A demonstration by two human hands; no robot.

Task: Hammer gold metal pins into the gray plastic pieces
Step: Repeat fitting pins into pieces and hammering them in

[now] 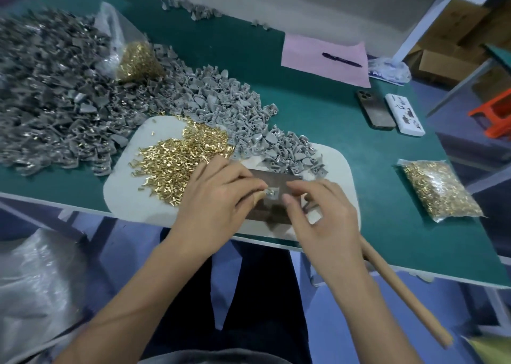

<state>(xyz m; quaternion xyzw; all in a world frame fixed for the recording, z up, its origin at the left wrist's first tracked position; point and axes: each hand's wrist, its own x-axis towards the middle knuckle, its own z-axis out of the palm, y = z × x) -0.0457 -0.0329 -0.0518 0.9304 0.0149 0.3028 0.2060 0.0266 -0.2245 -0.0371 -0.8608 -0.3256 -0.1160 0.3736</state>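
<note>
Between both sets of fingers, a small gray plastic piece (pixel 272 193) sits over a dark metal plate (pixel 272 182). Left hand (pixel 218 198) fingers curl and pinch it, seemingly with a gold pin. Right hand (pixel 318 220) fingers hang loosely curled just beside it, apparently gripping nothing. Left of the fingers lies a heap of gold pins (pixel 182 156); beyond them, gray pieces (pixel 215 101) cover the green tabletop (pixel 318 109). A wooden handle (pixel 401 289) extends behind the right wrist.

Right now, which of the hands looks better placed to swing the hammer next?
Probably the right hand: the wooden hammer handle runs out from beneath it. The left hand pinches the small gray piece over the metal block.
</note>
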